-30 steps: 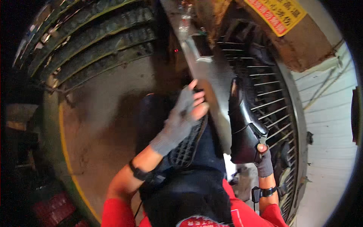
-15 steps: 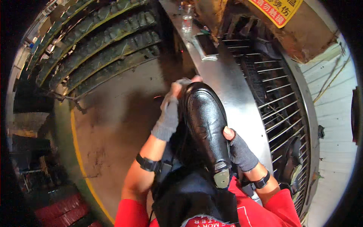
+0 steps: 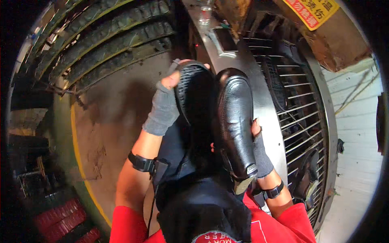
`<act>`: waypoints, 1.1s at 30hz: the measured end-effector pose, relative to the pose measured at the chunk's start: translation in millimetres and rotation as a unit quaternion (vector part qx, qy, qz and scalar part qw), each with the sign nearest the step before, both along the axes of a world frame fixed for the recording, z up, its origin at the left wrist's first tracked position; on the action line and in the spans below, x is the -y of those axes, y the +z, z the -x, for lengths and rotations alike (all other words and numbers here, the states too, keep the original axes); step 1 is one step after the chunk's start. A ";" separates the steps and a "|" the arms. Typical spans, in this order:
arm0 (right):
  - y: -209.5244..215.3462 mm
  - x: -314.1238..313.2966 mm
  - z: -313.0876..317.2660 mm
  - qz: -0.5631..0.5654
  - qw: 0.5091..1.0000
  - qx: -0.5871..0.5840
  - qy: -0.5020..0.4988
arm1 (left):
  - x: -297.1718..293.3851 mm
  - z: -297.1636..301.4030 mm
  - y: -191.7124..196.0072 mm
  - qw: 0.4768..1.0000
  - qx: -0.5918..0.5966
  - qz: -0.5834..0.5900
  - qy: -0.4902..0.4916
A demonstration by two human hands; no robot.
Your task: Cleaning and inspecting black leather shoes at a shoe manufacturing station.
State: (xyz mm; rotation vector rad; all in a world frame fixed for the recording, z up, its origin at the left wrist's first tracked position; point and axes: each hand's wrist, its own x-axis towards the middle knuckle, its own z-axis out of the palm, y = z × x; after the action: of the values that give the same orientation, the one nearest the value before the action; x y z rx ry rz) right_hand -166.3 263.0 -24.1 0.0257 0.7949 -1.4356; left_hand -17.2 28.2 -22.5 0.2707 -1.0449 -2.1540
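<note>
1. In the head view, the black leather shoe (image 3: 234, 109) is in front of the person's body, close beside the metal ledge (image 3: 265, 109), toe pointing away and upper facing up. A pale last (image 3: 244, 185) shows at its heel end.
2. The right hand (image 3: 263, 156) is closed around the shoe from beneath: the thumb lies along its right side and fingertips peek out on the left. The gap between thumb and fingers is about the shoe's width.
3. The left hand (image 3: 162, 107) is curled around the far end of a black sole (image 3: 187, 91), thumb on the near edge and fingers behind. The sole is tilted and just beside the shoe; whether they touch is too dark to tell.
4. With a last inside, the shoe should be stiff and fairly heavy. Its glossy leather looks slippery and easily scuffed, so the middle from below, or the last itself, seems the safest hold.
5. The sole is probably lighter, rubbery and somewhat bendable; its ridged edge should give good purchase, and pinching it by the rim would leave its face untouched.
</note>
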 end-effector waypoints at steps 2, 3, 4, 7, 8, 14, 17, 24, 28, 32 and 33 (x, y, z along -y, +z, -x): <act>1.1 11.3 -14.5 -0.021 0.998 -0.051 0.010 | -7.1 -2.2 7.4 0.993 0.011 0.115 0.023; -6.7 9.9 -17.6 0.015 0.994 -0.104 0.042 | -9.3 -4.2 9.2 0.998 -0.013 0.052 -0.015; -13.9 6.9 -19.7 0.034 0.994 -0.078 0.071 | -12.4 -6.4 12.2 0.998 -0.037 -0.011 -0.051; -35.1 -2.9 -21.8 0.016 0.985 -0.167 0.050 | -24.7 -6.0 25.3 0.997 0.020 0.004 -0.072; -28.0 -4.2 -21.0 0.023 0.984 -0.158 0.076 | -26.4 -8.3 24.4 0.996 0.029 0.005 -0.080; -18.3 -3.7 -18.4 0.037 0.986 -0.135 0.095 | -33.1 -7.7 26.1 0.995 0.015 -0.004 -0.103; -15.9 -0.7 -24.3 0.025 0.985 -0.152 0.080 | -35.6 -12.8 26.9 0.994 0.026 0.002 -0.104; 1.1 -1.1 -27.5 0.045 0.977 -0.183 0.097 | -42.9 -32.8 31.3 0.995 0.040 0.031 -0.092; -4.1 8.8 -23.8 0.053 0.946 -0.294 0.124 | -57.5 -57.6 59.1 0.957 0.146 0.252 0.013; 32.7 26.5 -34.6 0.068 0.889 -0.422 0.166 | -61.2 -75.1 49.8 0.974 0.156 0.135 0.090; 35.3 29.6 -44.9 0.107 0.894 -0.417 0.124 | -58.0 -82.2 38.7 0.986 0.108 0.071 0.110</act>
State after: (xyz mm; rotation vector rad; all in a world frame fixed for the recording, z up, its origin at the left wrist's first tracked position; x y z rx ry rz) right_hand -121.5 233.4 11.2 -0.8876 1.2681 -1.2582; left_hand 65.0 86.2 16.2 0.5356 -1.2241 -1.8733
